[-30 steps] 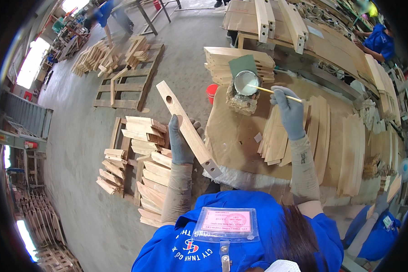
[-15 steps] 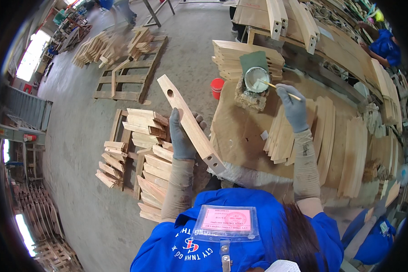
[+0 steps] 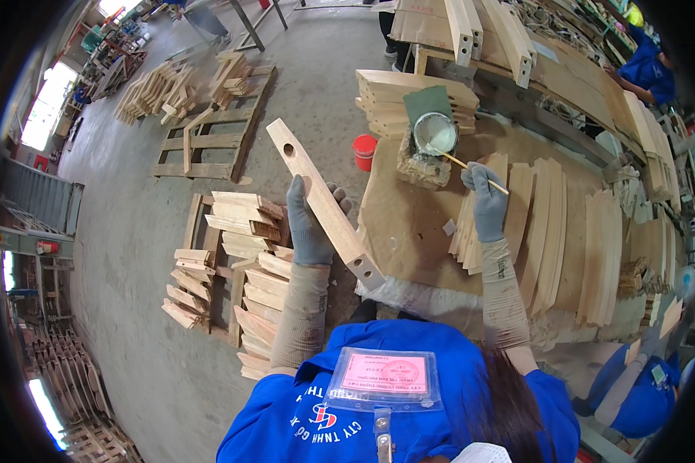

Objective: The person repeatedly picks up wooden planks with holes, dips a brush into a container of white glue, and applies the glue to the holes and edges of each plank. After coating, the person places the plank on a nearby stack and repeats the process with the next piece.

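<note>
Workbench (image 3: 409, 224): curved slats (image 3: 548, 224), glue tin (image 3: 435, 133), stacked boards (image 3: 409, 96).

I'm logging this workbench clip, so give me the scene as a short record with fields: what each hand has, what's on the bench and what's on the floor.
left hand: gloved left hand grips a long wooden slat with holes near both ends, held tilted over the bench edge
right hand: gloved right hand holds a thin stick whose far end reaches the round tin
bench: workbench with rows of curved wooden pieces
floor: stacked wooden pieces on a pallet, red cup
</note>
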`<state>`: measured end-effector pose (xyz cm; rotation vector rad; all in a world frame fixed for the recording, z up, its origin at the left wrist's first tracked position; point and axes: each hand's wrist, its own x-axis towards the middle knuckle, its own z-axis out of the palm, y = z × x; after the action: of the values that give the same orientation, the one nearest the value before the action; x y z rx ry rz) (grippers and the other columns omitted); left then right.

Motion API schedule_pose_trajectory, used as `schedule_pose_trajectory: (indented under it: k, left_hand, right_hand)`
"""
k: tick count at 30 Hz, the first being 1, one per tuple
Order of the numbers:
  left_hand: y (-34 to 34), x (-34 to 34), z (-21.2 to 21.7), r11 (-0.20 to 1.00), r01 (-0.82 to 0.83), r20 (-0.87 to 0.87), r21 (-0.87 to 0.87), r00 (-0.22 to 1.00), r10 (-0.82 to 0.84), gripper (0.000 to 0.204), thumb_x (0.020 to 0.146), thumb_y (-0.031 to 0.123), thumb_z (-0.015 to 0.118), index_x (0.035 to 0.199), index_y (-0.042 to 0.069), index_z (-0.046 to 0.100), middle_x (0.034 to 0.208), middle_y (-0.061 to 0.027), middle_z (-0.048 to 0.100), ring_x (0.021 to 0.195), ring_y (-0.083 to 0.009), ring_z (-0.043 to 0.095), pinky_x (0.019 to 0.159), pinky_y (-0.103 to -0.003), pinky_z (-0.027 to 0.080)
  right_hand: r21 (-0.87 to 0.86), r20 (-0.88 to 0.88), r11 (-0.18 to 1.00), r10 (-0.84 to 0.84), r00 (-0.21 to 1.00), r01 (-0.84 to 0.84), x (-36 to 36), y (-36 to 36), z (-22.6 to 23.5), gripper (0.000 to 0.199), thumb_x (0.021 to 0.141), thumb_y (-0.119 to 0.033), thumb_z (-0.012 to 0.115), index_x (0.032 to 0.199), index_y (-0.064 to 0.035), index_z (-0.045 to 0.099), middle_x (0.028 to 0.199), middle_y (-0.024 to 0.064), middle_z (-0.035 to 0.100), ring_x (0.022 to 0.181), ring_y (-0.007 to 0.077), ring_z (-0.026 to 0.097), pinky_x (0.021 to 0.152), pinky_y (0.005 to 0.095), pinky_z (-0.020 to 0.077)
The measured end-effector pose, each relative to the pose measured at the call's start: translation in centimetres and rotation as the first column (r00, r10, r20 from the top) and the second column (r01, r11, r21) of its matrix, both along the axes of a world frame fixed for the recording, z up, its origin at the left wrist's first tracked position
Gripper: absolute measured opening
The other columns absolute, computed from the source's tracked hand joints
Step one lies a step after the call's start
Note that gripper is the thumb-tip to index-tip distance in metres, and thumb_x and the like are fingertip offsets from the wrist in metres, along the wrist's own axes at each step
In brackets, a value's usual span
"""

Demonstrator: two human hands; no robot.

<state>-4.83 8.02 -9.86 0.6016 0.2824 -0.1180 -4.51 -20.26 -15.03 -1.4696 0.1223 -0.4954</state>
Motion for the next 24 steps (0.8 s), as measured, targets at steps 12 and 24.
schedule_pose_trajectory:
  k: [12, 24]
  left_hand:
    - [0.3, 0.5, 0.1, 0.999, 0.019, -0.042, -0.026, 0.999, -0.020, 0.050, 0.081, 0.048, 0.057, 0.095, 0.001, 0.045, 0.080, -0.0097, 0.050, 0.071, -0.0200, 0.055, 0.065, -0.031, 0.051]
    - [-1.0, 1.1, 0.6, 0.990, 0.097, -0.001, -0.101, 0.995, -0.098, 0.045, 0.081, 0.047, 0.057, 0.095, 0.005, 0.046, 0.076, -0.0085, 0.051, 0.070, -0.0200, 0.055, 0.064, -0.031, 0.052]
  right_hand:
    - [0.600, -0.191, 0.753, -0.194, 0.962, 0.271, -1.3, 4.9, -1.4, 0.032, 0.092, -0.025, 0.049, 0.104, 0.0037, 0.053, 0.093, 0.0178, 0.062, 0.082, 0.0253, 0.064, 0.076, 0.0362, 0.0554]
    - [0.782, -0.159, 0.602, -0.058, 0.986, 0.161, -0.8, 3.1, -1.8, 0.018, 0.090, -0.016, 0.051, 0.102, -0.0032, 0.058, 0.091, 0.0127, 0.065, 0.084, 0.0250, 0.064, 0.078, 0.0392, 0.0546]
